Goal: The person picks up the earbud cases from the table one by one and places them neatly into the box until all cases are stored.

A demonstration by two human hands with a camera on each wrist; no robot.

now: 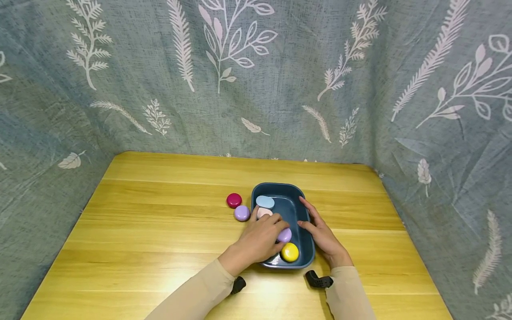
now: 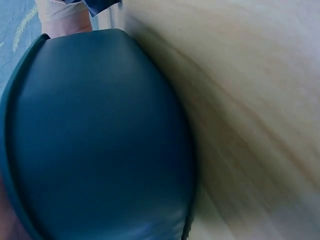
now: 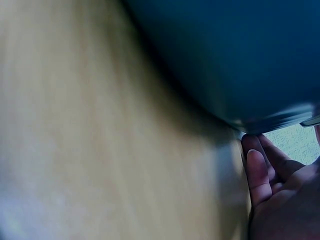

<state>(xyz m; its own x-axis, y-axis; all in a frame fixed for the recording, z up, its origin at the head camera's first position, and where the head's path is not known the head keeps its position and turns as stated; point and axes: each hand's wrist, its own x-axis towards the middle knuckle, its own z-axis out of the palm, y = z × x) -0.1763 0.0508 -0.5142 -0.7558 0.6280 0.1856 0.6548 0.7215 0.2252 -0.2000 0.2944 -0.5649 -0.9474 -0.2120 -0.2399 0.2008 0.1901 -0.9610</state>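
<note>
Item: dark blue oblong tray [image 1: 300, 209], standing on the yellow wooden table [image 1: 160, 231], right of the table's middle and somewhat nearer its front edge than its back edge.

Contents of tray: light blue disc [image 1: 265, 202] at the far end; pale pink disc [image 1: 264, 212] just in front of it, partly covered by fingers; small purple disc [image 1: 285, 235] toward the near end; yellow disc [image 1: 290, 252] at the near end, just beside the purple one.

Outside tray, on the table just beside its far left corner: magenta disc [image 1: 234, 200] and lilac disc [image 1: 242, 213], close to each other, the lilac one nearer the front edge.

Left hand [image 1: 260, 238]: reaches over the tray's left rim, fingers bent down among the discs; fingertips lie at the purple disc and the thumb by the pink one. Whether its grip has closed on any disc cannot be told from the head view; the left wrist view shows only the tray's outer wall [image 2: 100, 140], blurred.

Right hand [image 1: 322, 235]: fingers straight, laid flat along the tray's right rim, grip open, nothing held.

Surround: grey-green cloth with a white leaf print [image 1: 256, 75] behind and beside the table.
</note>
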